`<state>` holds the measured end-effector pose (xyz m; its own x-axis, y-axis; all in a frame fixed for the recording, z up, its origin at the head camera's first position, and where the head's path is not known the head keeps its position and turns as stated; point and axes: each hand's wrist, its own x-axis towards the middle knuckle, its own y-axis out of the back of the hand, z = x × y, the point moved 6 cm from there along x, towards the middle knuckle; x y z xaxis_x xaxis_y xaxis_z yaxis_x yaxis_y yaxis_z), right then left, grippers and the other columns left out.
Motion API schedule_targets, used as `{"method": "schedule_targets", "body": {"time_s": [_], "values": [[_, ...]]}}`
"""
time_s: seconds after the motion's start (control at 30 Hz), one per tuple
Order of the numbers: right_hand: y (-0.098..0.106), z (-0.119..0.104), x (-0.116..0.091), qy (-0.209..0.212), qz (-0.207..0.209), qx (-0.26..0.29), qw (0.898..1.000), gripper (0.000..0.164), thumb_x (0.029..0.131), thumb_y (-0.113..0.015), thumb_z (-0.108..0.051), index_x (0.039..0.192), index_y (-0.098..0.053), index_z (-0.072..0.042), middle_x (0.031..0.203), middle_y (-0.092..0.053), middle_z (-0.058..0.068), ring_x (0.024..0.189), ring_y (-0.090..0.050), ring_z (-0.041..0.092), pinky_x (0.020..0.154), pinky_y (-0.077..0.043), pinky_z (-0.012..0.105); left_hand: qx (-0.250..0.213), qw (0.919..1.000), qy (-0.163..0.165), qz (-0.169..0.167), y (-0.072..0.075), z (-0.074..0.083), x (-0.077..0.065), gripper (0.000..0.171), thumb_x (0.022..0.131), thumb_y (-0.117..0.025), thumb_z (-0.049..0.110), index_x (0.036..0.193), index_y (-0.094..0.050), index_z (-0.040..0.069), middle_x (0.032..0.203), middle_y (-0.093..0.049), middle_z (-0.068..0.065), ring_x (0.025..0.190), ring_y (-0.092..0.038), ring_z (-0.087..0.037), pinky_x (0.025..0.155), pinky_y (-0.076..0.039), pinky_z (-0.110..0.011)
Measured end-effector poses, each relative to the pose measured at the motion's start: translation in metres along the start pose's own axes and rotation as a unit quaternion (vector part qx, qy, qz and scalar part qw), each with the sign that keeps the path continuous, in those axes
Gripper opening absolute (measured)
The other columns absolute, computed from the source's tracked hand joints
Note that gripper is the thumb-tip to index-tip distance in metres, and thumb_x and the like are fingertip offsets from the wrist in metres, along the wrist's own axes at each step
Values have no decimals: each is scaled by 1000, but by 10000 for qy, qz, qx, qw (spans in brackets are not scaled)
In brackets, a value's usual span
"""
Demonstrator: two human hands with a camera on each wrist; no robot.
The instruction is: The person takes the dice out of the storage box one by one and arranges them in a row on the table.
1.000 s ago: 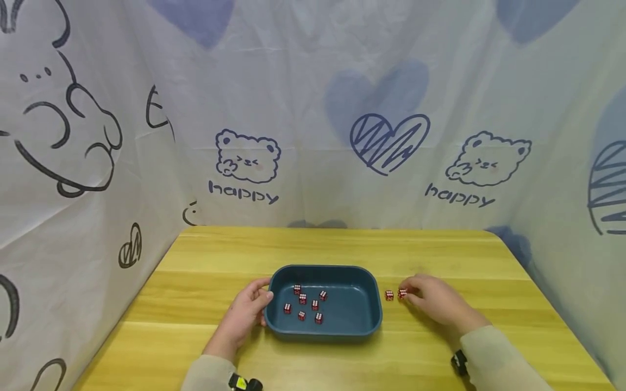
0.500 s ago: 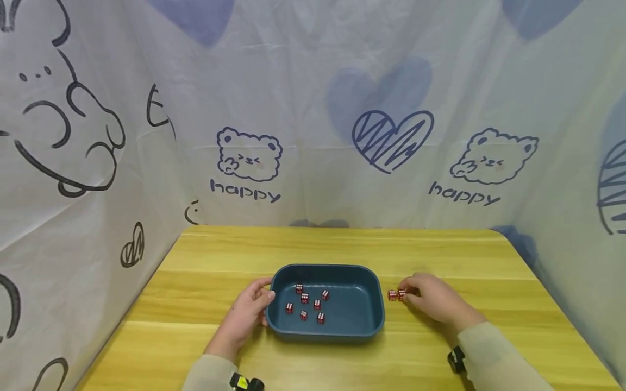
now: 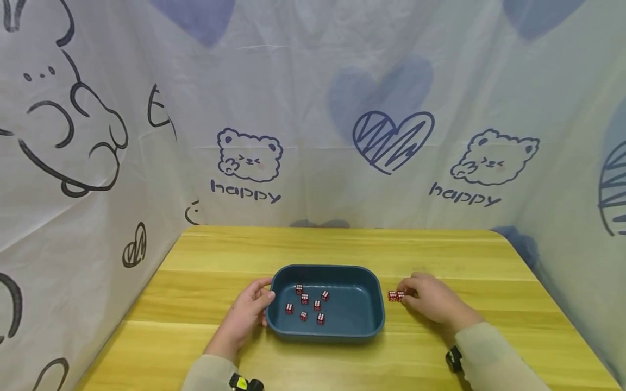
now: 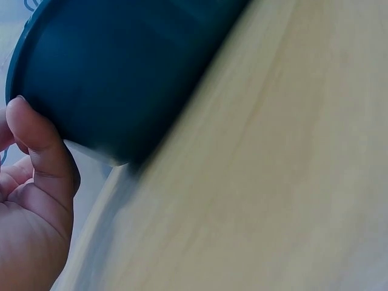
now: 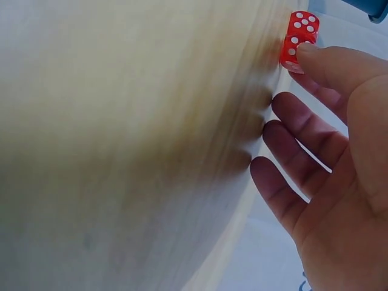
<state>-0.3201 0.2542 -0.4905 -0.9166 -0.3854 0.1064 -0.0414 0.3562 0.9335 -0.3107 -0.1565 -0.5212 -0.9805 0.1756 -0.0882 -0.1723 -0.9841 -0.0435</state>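
A dark teal rectangular tray [image 3: 349,332] stands on the table, with several red dice [image 3: 305,298] with white pips lying in its left half. My left hand [image 3: 246,309] grips the tray's left end, thumb by the rim; the left wrist view shows the thumb against the tray's outer wall [image 4: 121,73]. Right of the tray, two red dice sit side by side on the wood. The thumb and forefinger of my right hand [image 3: 430,297] pinch the right die [image 3: 400,296], which is up against the left die [image 3: 392,296]. The other right fingers are spread in the right wrist view.
The wooden table [image 3: 342,244] has rounded far corners. White cloth [image 3: 313,108] with blue hearts and bear drawings hangs behind it and along both sides. A black band with a small device [image 3: 246,383] sits on each wrist.
A second ago a gap lay between the two dice beside the tray; now they are together. My right hand has shifted slightly left. My left hand keeps its grip on the tray.
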Motion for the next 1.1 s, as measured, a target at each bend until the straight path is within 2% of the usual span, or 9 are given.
{"method": "schedule_targets", "body": {"time_s": [0.7, 1.1], "values": [[-1, -1, 1, -48, -41, -41, 10000, 15, 89, -74, -16, 103, -72, -21, 88, -54, -10, 83, -51, 13, 78, -49, 40, -35, 10000, -34, 19, 0, 2, -2, 39, 106, -52, 8, 145, -48, 5, 99, -54, -17, 62, -49, -17, 52, -46, -23], [5, -1, -1, -210, 3, 180, 9996, 23, 91, -74, -18, 113, -71, -14, 94, -60, -6, 88, -57, 15, 84, -51, 44, -64, 9999, 62, 47, -1, 1, -2, 40, 105, -53, 10, 145, -49, 8, 101, -54, -17, 62, -49, -18, 52, -46, -24]]}}
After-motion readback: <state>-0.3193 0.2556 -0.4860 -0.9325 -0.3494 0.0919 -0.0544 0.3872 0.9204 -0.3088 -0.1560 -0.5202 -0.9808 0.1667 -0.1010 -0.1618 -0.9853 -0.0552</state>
